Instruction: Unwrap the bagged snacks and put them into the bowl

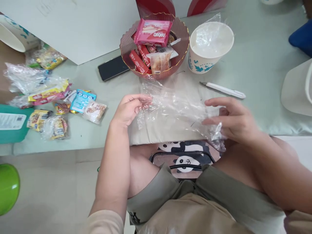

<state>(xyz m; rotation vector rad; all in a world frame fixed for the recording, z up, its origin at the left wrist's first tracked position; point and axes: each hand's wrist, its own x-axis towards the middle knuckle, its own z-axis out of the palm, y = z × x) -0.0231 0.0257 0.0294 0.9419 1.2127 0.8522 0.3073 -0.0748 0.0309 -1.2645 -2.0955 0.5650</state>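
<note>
A clear plastic bag (175, 104) is stretched between my two hands over the near edge of the table. My left hand (130, 109) pinches its left end between thumb and fingers. At the other end, my right hand (230, 118) has its fingers curved around the crumpled plastic; its thumb is partly hidden and the hand is slightly blurred. Just beyond the bag stands a pink ribbed bowl (124, 53) of wrapped snacks, with a pink wafer packet (153, 32) on top. A white utility knife (223, 90) lies past my right hand.
A paper tub (204, 61) with clear plastic inside stands right of the bowl. A phone (113, 68) lies partly under the bowl's left side. Several snack packets (83, 100) and a teal container (12, 133) are at left. A white bin (296, 87) is at the right edge.
</note>
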